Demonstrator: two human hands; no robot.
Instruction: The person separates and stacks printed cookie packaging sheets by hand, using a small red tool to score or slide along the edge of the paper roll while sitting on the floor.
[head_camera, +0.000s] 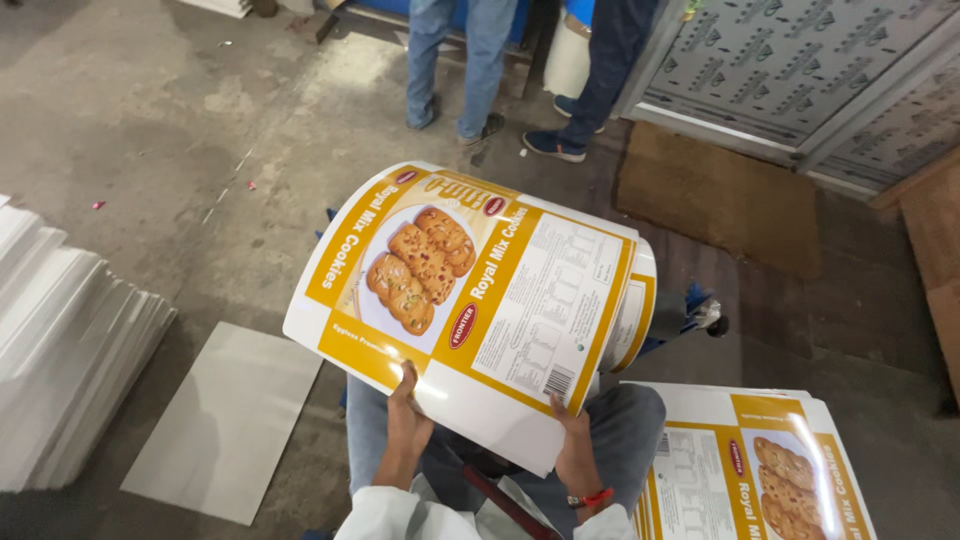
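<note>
The curled printed sheet (470, 300) sits in the middle of the view, above the person's lap, with its far end rolled under to the right. The left hand (405, 425) grips its near edge from below, and the right hand (572, 450) holds the same edge just to the right. Right of the knees, a stack of printed sheets (750, 470) lies on the floor (200, 120). At the far left stands a pile of blank sheets (60, 350), and one flat sheet (225, 420) lies on the floor between that pile and the person. Behind the curled sheet, two other people's legs (470, 70) stand on the floor, with a mat (720, 195) to their right before a panelled wall (800, 60).
</note>
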